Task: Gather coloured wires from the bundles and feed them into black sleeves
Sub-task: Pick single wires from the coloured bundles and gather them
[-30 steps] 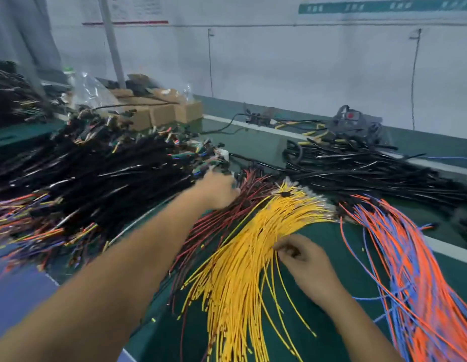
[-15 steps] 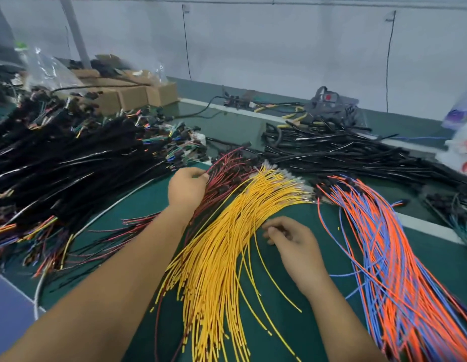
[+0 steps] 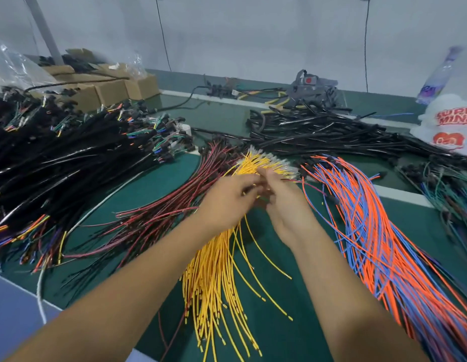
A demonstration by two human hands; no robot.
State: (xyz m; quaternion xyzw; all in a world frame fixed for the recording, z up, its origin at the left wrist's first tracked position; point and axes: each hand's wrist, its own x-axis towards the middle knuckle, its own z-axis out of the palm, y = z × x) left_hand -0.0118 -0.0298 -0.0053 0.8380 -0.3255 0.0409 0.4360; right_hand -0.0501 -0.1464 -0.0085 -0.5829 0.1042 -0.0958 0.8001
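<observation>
Meanwhile, both hands meet over the yellow bundle (image 3: 222, 270) on the green table (image 3: 159, 184), red wires (image 3: 159, 218) to its left, orange-blue (image 3: 370, 231) to its right, black sleeves (image 3: 318, 131) beyond. Left hand (image 3: 227, 199) and right hand (image 3: 287, 202) look pinched narrow on strands; blur hides which. Best practice: align tips before threading.
</observation>
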